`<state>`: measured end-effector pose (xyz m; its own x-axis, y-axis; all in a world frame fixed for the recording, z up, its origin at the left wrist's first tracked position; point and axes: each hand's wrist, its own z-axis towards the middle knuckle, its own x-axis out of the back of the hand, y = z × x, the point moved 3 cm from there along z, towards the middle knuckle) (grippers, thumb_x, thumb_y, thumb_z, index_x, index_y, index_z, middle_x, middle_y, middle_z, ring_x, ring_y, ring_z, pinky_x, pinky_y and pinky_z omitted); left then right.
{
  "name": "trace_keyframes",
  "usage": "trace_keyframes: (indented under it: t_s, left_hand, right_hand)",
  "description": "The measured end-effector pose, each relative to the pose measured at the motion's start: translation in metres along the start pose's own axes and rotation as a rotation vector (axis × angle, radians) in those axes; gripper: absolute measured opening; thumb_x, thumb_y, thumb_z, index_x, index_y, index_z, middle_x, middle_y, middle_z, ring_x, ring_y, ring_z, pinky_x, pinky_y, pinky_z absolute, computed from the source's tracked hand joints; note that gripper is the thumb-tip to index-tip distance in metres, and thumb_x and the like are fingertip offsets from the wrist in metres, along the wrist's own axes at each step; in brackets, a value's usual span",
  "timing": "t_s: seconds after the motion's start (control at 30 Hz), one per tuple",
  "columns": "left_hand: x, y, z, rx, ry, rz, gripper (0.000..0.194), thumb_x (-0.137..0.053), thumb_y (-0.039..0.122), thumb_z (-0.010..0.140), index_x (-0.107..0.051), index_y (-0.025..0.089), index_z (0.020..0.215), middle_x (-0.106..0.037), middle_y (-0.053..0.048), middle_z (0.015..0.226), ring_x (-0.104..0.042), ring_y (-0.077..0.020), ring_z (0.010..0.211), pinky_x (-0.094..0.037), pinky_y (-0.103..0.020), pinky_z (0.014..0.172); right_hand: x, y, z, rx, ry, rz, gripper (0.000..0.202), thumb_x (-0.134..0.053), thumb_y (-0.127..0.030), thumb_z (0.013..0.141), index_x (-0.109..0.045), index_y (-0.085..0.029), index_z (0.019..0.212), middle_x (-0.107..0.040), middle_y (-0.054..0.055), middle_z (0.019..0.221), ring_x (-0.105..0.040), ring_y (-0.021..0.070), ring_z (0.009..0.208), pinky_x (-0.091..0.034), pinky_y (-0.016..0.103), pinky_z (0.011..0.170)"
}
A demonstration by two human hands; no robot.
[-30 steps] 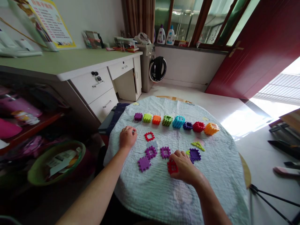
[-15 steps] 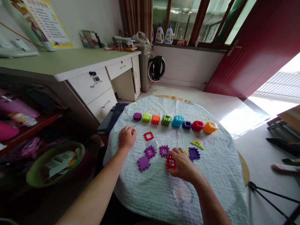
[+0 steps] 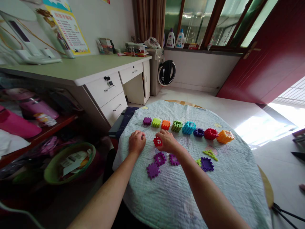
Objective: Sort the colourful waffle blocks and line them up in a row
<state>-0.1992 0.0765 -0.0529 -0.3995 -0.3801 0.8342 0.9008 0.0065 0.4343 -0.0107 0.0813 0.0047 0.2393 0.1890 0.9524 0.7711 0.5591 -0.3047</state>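
White wall (image 3: 119,22), green-topped desk (image 3: 100,66) with pale drawers (image 3: 115,109), grey washing machine (image 3: 154,74) beneath a brown curtain (image 3: 152,19), wood-framed windows (image 3: 197,22), red door (image 3: 259,54) at right, glossy pale floor (image 3: 226,109), glaring patch of daylight (image 3: 254,130).

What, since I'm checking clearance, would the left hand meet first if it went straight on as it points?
Probably the purple block, beside the yellow-green block, beyond the left hand, though depth and exact heading are unclear.
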Motion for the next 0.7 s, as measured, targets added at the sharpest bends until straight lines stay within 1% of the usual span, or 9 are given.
trace_keyframes:
  t_s: [0.1,0.2,0.3,0.37,0.43,0.5,0.53,0.63,0.7]
  left_hand:
    - [0.000,0.000,-0.001,-0.003,-0.005,-0.006,0.015,-0.051,0.017,0.076,-0.065,0.021,0.082,-0.065,-0.008,0.098,-0.058,-0.0247,0.096,-0.045,-0.037,0.090]
    - [0.000,0.000,-0.001,0.000,-0.005,-0.005,0.015,-0.051,0.016,0.076,-0.064,0.021,0.082,-0.065,-0.008,0.098,-0.058,-0.0245,0.097,-0.045,-0.036,0.089]
    - [0.000,0.000,0.000,-0.003,-0.007,-0.005,0.015,-0.052,0.016,0.076,-0.064,0.021,0.082,-0.066,-0.007,0.097,-0.058,-0.0242,0.096,-0.045,-0.036,0.089]
    - [0.000,0.000,0.000,-0.003,-0.009,-0.010,0.014,-0.052,0.016,0.076,-0.064,0.021,0.082,-0.066,-0.007,0.097,-0.058,-0.0243,0.096,-0.045,-0.036,0.090]
    - [0.001,0.000,0.000,0.001,-0.009,-0.023,0.013,-0.052,0.018,0.077,-0.064,0.021,0.083,-0.066,-0.007,0.098,-0.059,-0.0246,0.098,-0.045,-0.036,0.090]
    - [0.003,0.001,-0.001,0.006,-0.007,-0.042,0.013,-0.053,0.020,0.078,-0.064,0.021,0.083,-0.066,-0.007,0.099,-0.059,-0.0245,0.098,-0.045,-0.037,0.091]
    - [0.004,0.001,-0.001,0.005,-0.006,-0.053,0.012,-0.053,0.021,0.079,-0.064,0.021,0.084,-0.066,-0.008,0.100,-0.059,-0.0244,0.099,-0.044,-0.037,0.092]
    - [0.007,0.005,-0.003,-0.028,-0.001,-0.074,0.014,-0.055,0.026,0.082,-0.066,0.020,0.089,-0.067,-0.008,0.107,-0.059,-0.0247,0.104,-0.043,-0.038,0.095]
    - [0.009,0.011,-0.004,-0.082,-0.021,-0.074,0.018,-0.058,0.032,0.083,-0.067,0.021,0.095,-0.065,-0.008,0.115,-0.057,-0.0255,0.111,-0.040,-0.040,0.099]
  right_hand:
    - [-0.011,0.001,0.015,-0.015,-0.080,-0.033,0.043,-0.071,-0.030,0.072,-0.060,-0.021,0.113,-0.056,0.009,0.117,-0.049,0.0250,0.107,-0.040,0.034,0.086]
    - [-0.018,0.005,0.019,-0.027,-0.131,-0.033,0.043,-0.071,-0.029,0.072,-0.060,-0.021,0.112,-0.056,0.009,0.115,-0.050,0.0251,0.108,-0.041,0.034,0.087]
    - [-0.022,0.008,0.020,-0.023,-0.142,-0.012,0.047,-0.071,-0.028,0.071,-0.060,-0.021,0.115,-0.056,0.009,0.116,-0.051,0.0251,0.108,-0.041,0.035,0.089]
    - [-0.023,0.010,0.020,-0.021,-0.134,0.026,0.056,-0.073,-0.027,0.068,-0.058,-0.020,0.121,-0.055,0.010,0.120,-0.051,0.0261,0.110,-0.041,0.037,0.092]
    - [-0.021,0.015,0.016,-0.025,-0.085,0.098,0.067,-0.075,-0.026,0.066,-0.052,-0.020,0.129,-0.053,0.012,0.126,-0.050,0.0270,0.116,-0.041,0.039,0.096]
    - [-0.014,0.024,0.005,-0.036,0.008,0.189,0.070,-0.074,-0.027,0.069,-0.048,-0.019,0.133,-0.052,0.013,0.130,-0.049,0.0261,0.119,-0.039,0.039,0.101]
    - [-0.010,0.030,-0.004,-0.050,0.059,0.228,0.066,-0.071,-0.026,0.071,-0.049,-0.019,0.133,-0.052,0.013,0.129,-0.050,0.0251,0.120,-0.039,0.039,0.102]
    - [0.000,0.052,-0.044,-0.139,0.183,0.276,0.048,-0.062,-0.022,0.077,-0.055,-0.018,0.124,-0.058,0.012,0.119,-0.055,0.0241,0.113,-0.042,0.040,0.100]
    - [0.001,0.063,-0.075,-0.190,0.248,0.281,0.040,-0.059,-0.024,0.079,-0.057,-0.017,0.119,-0.060,0.011,0.113,-0.058,0.0241,0.106,-0.045,0.040,0.096]
